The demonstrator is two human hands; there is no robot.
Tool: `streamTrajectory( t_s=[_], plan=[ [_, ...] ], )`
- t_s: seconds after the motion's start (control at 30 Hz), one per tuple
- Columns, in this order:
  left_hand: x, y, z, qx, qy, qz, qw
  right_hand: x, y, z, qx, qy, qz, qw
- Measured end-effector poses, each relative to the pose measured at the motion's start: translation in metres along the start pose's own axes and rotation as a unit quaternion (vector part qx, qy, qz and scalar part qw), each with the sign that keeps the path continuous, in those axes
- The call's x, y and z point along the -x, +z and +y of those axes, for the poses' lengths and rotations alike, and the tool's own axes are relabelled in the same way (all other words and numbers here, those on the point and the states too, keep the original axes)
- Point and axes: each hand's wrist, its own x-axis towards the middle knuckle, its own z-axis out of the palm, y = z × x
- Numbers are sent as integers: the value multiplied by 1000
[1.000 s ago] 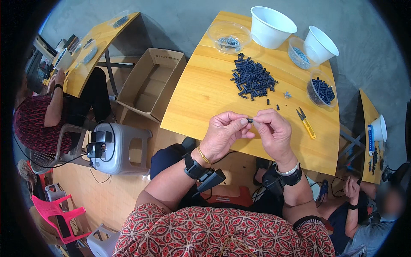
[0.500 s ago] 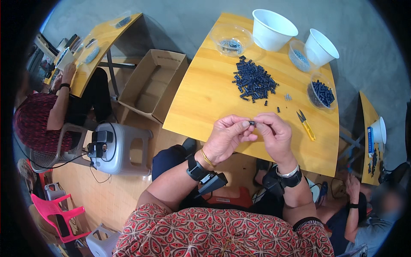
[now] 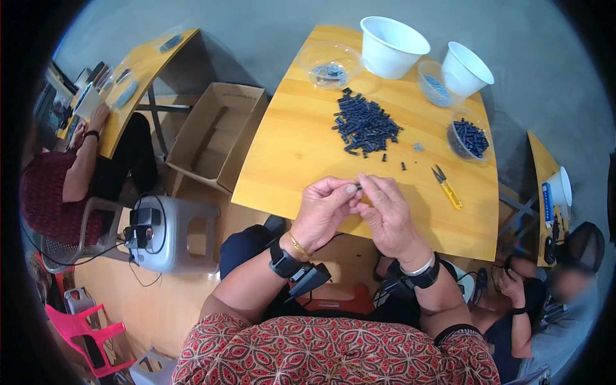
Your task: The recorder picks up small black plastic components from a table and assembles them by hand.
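Observation:
My left hand [image 3: 319, 208] pinches a small black plastic part [image 3: 359, 187] between thumb and fingers, above the table's near edge. My right hand [image 3: 391, 221] meets it there, its fingers pressed together with the tips at the part and its thumb lower. Most of the part is hidden by the fingers. Beyond my hands lies a heap of short black plastic parts [image 3: 364, 125], a couple of them loose at its near side. Right of the heap is a little cluster of small metal pieces [image 3: 418, 147]. Yellow-handled thread snips [image 3: 448, 188] lie to the right, blades pointing away.
Along the far side stand a clear bowl of metal bits [image 3: 308, 67], two white tubs [image 3: 391, 51] and a clear tub of small pieces [image 3: 436, 96]. A clear tub of black parts [image 3: 470, 139] sits at right. A cardboard box [image 3: 215, 131] is left of the table. Co-workers sit both sides.
My right thumb has come away from the part and dropped lower, while its fingertips stay at it. The view has shifted slightly, moving the table left and down in the picture.

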Motion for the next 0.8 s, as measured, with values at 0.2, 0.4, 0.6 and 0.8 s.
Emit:
streamTrajectory(
  t_s=[0.2, 0.4, 0.6, 0.8],
  plan=[
    [1, -1, -1, -29, -13, 5, 999, 7, 2, -2, -16, 10, 18, 1000],
    [5, -1, 5, -19, -27, 7, 999, 2, -24, 40, 115, 134, 65, 982],
    [2, -5, 14, 0, -10, -4, 1000, -2, -33, 75, 268, 124, -42, 955],
    [2, -9, 17, 3, -19, -19, 1000, -6, -29, 85, 273, 124, -53, 953]
  ],
)
